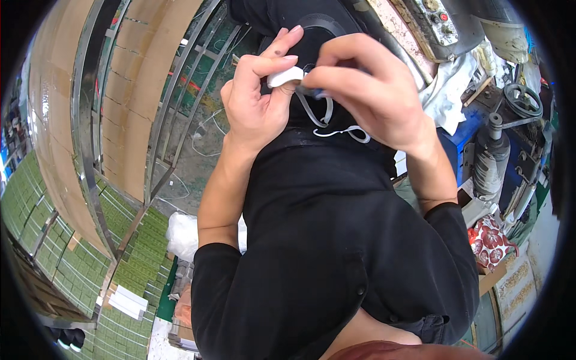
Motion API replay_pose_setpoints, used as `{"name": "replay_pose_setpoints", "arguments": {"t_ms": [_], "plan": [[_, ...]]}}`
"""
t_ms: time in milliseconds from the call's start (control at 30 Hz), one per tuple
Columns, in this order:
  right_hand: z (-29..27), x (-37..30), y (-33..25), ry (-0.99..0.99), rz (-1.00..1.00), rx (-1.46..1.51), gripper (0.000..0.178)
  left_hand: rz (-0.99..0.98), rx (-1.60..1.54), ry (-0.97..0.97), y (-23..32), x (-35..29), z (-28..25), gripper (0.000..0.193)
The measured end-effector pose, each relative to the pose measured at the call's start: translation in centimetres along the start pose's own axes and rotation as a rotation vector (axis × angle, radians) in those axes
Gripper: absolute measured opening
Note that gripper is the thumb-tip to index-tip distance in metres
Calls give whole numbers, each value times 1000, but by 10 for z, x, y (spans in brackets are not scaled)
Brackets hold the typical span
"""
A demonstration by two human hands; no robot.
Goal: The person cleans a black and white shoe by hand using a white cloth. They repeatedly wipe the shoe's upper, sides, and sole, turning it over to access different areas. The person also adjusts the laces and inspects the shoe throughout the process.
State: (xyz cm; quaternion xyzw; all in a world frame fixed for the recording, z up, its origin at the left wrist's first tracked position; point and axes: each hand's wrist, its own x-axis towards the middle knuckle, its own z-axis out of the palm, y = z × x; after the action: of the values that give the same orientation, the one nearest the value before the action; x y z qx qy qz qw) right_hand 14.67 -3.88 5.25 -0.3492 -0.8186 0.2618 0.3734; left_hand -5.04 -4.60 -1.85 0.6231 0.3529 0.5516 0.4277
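My left hand (258,99) is raised above my lap and pinches a small white curved piece (285,77) between thumb and fingers. Close against that piece, my right hand (372,90) has its thumb and forefinger pressed together. What the right fingers hold is mostly hidden; a bit of dark blue shows beneath them. Below both hands, a thin white cord (327,114) hangs in a loop over the black clothing, and a second white loop (358,133) lies lower down. Whether the cord joins the white piece cannot be made out.
A metal rack (90,120) with brown cardboard panels (123,96) stands at my left. To my right is a machine with a control box (441,24), near a white cloth (447,93) and a pulley wheel (522,99). A clear plastic bag (181,236) sits by my left elbow.
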Motion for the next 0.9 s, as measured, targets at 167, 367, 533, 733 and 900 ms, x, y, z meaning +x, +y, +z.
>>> {"name": "replay_pose_setpoints", "arguments": {"t_ms": [167,367,533,733,900], "plan": [[-13,13,30,-53,-40,-144,35,37,-14,-50,-2,4,-4,17],[-7,13,17,-208,-123,-63,35,-3,-3,-27,-6,-1,1,18],[-4,17,27,-44,47,78,22,-33,-100,-96,-17,11,-10,18],[20,32,56,515,282,395,19,-180,-288,-76,-58,60,-15,28],[34,-8,58,622,644,181,29,-517,-336,-129,-41,70,17,35]]}}
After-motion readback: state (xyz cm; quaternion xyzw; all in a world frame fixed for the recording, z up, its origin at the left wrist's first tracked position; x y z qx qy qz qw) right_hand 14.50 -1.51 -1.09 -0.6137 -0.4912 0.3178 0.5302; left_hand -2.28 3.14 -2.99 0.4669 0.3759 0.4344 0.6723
